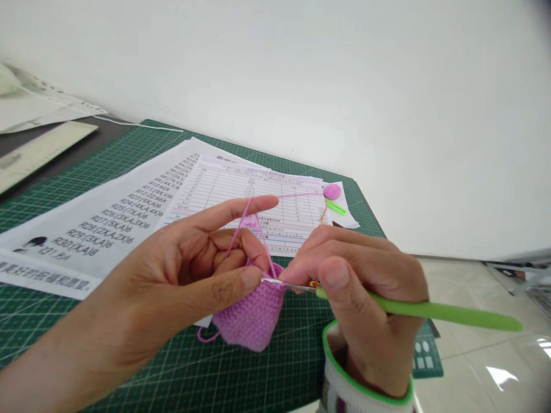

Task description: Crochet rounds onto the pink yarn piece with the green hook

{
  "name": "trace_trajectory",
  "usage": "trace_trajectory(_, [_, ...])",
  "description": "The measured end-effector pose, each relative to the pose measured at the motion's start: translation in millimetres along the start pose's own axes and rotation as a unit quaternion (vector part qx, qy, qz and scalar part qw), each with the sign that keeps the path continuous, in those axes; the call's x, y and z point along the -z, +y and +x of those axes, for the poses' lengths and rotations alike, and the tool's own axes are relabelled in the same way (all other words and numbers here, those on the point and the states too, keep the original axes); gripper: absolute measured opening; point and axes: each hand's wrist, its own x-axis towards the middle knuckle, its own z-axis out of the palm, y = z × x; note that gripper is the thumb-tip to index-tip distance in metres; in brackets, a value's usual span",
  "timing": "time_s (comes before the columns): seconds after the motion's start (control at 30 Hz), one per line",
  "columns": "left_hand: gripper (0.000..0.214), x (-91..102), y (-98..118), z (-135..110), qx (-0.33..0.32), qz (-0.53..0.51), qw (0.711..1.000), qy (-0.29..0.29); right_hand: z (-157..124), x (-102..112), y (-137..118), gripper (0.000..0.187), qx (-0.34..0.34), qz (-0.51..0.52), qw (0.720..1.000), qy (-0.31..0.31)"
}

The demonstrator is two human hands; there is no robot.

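Observation:
A small cup-shaped piece of purple crochet work (249, 318) hangs from my left hand (206, 258), its top edge pinched between thumb and fingers. Pink yarn (301, 195) runs over my raised left index finger and down to the work. My right hand (365, 281) grips a crochet hook (447, 314) with a light green handle. The hook's metal tip lies at the upper edge of the crochet work, close to my left thumb. A loose yarn tail (208, 335) curls out at the left of the piece.
Printed sheets (241, 178) lie on a green cutting mat (279, 378). A pink yarn ball (332, 191) and a bright green plastic piece (336, 207) rest at the mat's far right. At left is a pale ruler-like strip (47, 152). A white wall (344, 86) stands behind.

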Motion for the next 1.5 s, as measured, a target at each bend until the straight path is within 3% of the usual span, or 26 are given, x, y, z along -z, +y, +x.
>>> trace_trajectory(0.1, [0.062,-2.6,1,1,-0.004,0.017,1.0,0.024,-2,3,0,0.027,-0.02,0.065,0.998,-0.015])
trace_trajectory(0.3, [0.063,-7.3,1,-1,-0.016,0.049,0.998,0.048,-3,1,1,0.023,-0.016,0.04,0.999,-0.002])
trace_trajectory(0.4, [0.064,-8.5,0,-2,-0.03,0.08,0.994,0.066,-1,0,1,0.028,0.005,-0.003,1.0,-0.004])
trace_trajectory(0.53, [0.061,-11.7,-2,-3,-0.059,0.14,0.983,0.104,-1,-7,1,0.033,0.034,-0.147,0.988,-0.02])
trace_trajectory(0.63, [0.061,-16.0,-6,-4,-0.087,0.196,0.966,0.145,0,-23,4,0.038,0.065,-0.247,0.966,0.033])
trace_trajectory(0.77, [0.063,-18.8,-9,-4,-0.144,0.279,0.926,0.209,2,-51,14,0.042,0.075,-0.28,0.943,0.161])
trace_trajectory(0.83, [0.064,-16.8,-9,-2,-0.146,0.243,0.937,0.205,3,-62,20,0.044,0.089,-0.289,0.927,0.224])
trace_trajectory(0.9, [0.061,-13.3,-7,1,-0.13,0.139,0.965,0.181,6,-70,25,0.045,0.114,-0.292,0.908,0.277])
trace_trajectory(1.03, [0.051,-7.2,1,2,-0.05,-0.03,0.988,0.143,11,-73,29,0.041,0.155,-0.255,0.902,0.313])
trace_trajectory(1.17, [0.053,-5.5,13,-1,0.046,-0.098,0.987,0.121,7,-61,21,0.032,0.198,-0.188,0.918,0.288])
trace_trajectory(1.27, [0.058,-5.1,16,-2,0.047,-0.099,0.987,0.118,0,-47,12,0.03,0.147,-0.179,0.958,0.168])
trace_trajectory(1.3, [0.06,-4.9,16,-1,0.046,-0.098,0.987,0.117,-3,-43,9,0.03,0.141,-0.177,0.961,0.157])
trace_trajectory(1.5, [0.06,-4.8,14,2,0.031,-0.1,0.989,0.103,-6,-35,7,0.027,0.146,-0.137,0.964,0.173])
